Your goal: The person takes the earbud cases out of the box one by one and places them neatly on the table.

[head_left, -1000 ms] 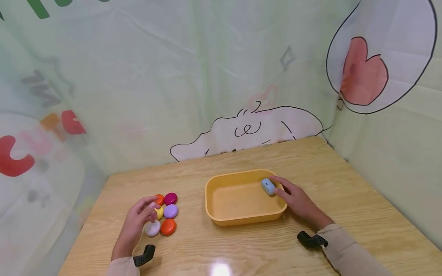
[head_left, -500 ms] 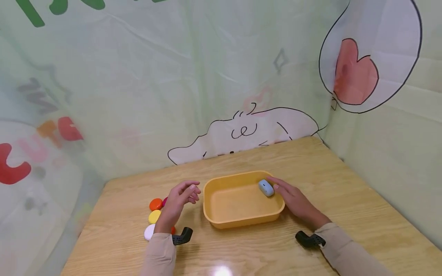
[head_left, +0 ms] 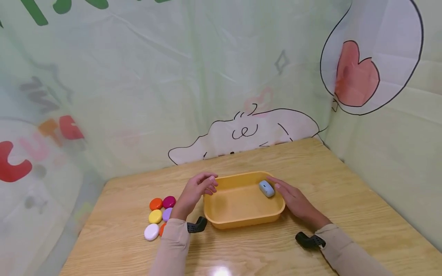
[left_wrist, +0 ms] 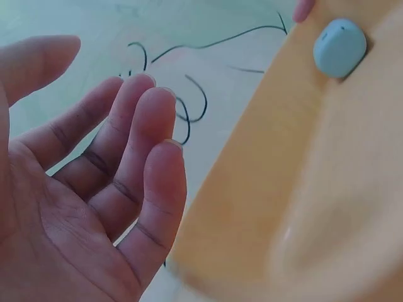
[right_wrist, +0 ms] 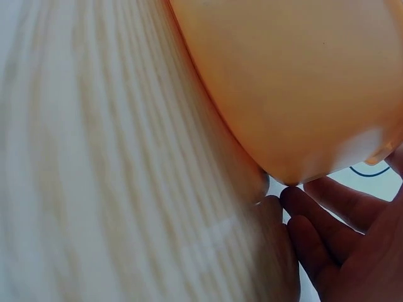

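Note:
A shallow yellow-orange plastic tray (head_left: pixel 243 221) stands on the wooden table. Inside its right end lies a small light-blue rounded thing (head_left: pixel 266 188) with small dark marks; its kind is unclear. My left hand (head_left: pixel 197 191) hovers at the tray's left rim, fingers loosely bent, and the left wrist view shows nothing in its palm (left_wrist: pixel 56 214). At the opposite end, my right hand (head_left: pixel 293 197) holds the tray's right side. In the right wrist view its fingers (right_wrist: pixel 321 236) bend against the outer wall, with another digit up at the rim.
Left of the tray sits a group of round, smooth discs: orange (head_left: pixel 155 204), magenta (head_left: pixel 169 202), yellow (head_left: pixel 155 216), purple (head_left: pixel 167 214), white (head_left: pixel 151 232) and a red-orange one partly behind my left forearm. A printed curtain (head_left: pixel 138 96) hangs behind the table (head_left: pixel 241 253).
My left hand has moved right, from over the discs to the tray's left rim, carrying nothing. The right hand stays at the tray's right side. The head view has shifted slightly.

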`<move>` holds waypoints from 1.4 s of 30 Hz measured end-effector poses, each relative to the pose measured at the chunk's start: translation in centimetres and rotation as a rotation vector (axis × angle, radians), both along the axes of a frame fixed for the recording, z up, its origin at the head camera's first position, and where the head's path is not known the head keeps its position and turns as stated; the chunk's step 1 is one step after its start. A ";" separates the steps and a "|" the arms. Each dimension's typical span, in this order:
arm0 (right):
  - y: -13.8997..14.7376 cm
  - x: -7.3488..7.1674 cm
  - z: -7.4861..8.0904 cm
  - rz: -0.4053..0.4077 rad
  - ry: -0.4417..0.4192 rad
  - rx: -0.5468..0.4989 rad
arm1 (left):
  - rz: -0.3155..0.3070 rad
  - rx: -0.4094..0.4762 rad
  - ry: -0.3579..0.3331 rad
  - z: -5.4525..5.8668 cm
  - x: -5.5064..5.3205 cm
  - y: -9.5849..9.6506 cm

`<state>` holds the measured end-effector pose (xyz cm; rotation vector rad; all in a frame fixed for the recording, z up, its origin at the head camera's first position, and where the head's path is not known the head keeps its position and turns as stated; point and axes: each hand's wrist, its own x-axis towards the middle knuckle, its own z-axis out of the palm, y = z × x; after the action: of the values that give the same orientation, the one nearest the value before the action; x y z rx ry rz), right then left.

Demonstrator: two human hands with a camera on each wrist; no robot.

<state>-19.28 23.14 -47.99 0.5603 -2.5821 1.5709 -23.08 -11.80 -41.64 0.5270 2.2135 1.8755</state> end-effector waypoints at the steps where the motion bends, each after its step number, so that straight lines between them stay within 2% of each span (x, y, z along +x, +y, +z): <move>1: 0.0 0.0 0.0 -0.002 0.003 0.001 | -0.008 -0.009 -0.001 0.2 -0.1 0.3; 7: -0.1 -0.1 -0.1 -0.012 0.001 0.005 | -0.125 -0.067 -0.016 0.7 -1.1 1.7; 11: 0.0 0.0 -0.1 -0.020 -0.011 0.026 | -0.212 -0.041 -0.062 0.7 -1.6 2.8; 15: 0.3 0.2 0.1 -0.034 -0.024 0.042 | -0.265 -0.030 -0.087 0.6 -2.3 4.3; 17: 0.4 0.2 0.3 -0.036 -0.035 0.040 | -0.279 -0.055 -0.089 0.7 -2.6 5.1; 20: 0.3 0.2 0.4 -0.035 -0.043 0.034 | -0.293 -0.137 -0.074 0.8 -2.9 6.0; 24: -0.1 0.1 0.3 -0.034 -0.055 0.027 | -0.289 -0.226 -0.063 0.8 -2.9 6.9; 29: -0.4 0.2 0.3 -0.038 -0.066 0.026 | -0.283 -0.254 -0.074 0.4 -2.7 8.2; 32: -0.4 0.1 0.3 -0.034 -0.068 0.025 | -0.291 -0.303 -0.073 0.2 -2.8 8.9; 37: -0.2 -0.1 0.1 -0.033 -0.056 0.029 | -0.309 -0.390 -0.052 0.5 -3.0 10.1; 42: -0.2 -0.2 0.0 -0.050 -0.056 0.037 | -0.350 -0.429 -0.036 0.8 -3.3 11.4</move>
<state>-19.47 22.95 -48.03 0.4574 -2.6490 1.5480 -26.42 -0.41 -40.84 0.7299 2.2294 1.1886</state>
